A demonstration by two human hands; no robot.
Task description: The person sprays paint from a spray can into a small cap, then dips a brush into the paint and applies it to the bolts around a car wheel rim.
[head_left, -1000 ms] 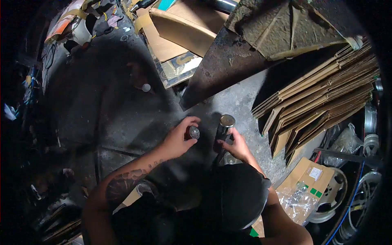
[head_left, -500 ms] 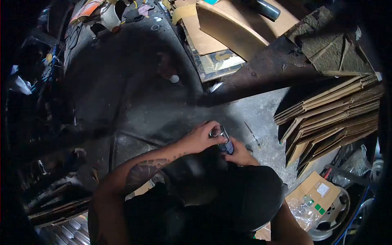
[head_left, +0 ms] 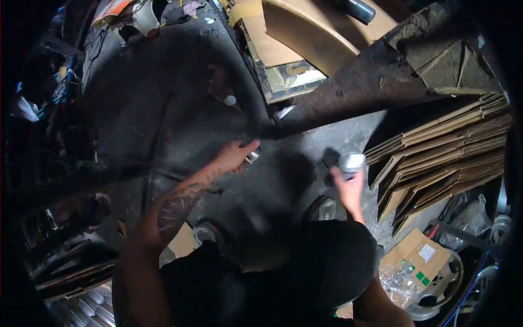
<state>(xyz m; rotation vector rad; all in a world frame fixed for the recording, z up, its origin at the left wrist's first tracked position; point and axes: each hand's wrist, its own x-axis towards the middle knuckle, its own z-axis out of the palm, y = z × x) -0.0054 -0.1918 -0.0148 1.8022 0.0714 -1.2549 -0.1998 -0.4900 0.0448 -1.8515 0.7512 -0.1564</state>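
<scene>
My left hand (head_left: 231, 158) is closed around a small shiny, cup-like piece (head_left: 252, 156), perhaps a lid, over the dark floor. Off to the right, my right hand (head_left: 347, 186) grips a can (head_left: 353, 162) with a pale, bright end facing up; motion blurs it, and its label cannot be read. The two hands are well apart, on either side of my body. A thin dark stick on the floor is mostly hidden by the right hand and can.
Folded cardboard sheets (head_left: 441, 158) stand stacked at the right. A rusty metal beam (head_left: 348, 98) crosses above the floor. A wheel rim (head_left: 447, 278) and a flattened box (head_left: 417, 253) lie lower right. My shoes (head_left: 325, 208) are below the hands.
The hands were together on the can. They have separated: the left moved left and up with the shiny piece, the right moved right and up with the can.
</scene>
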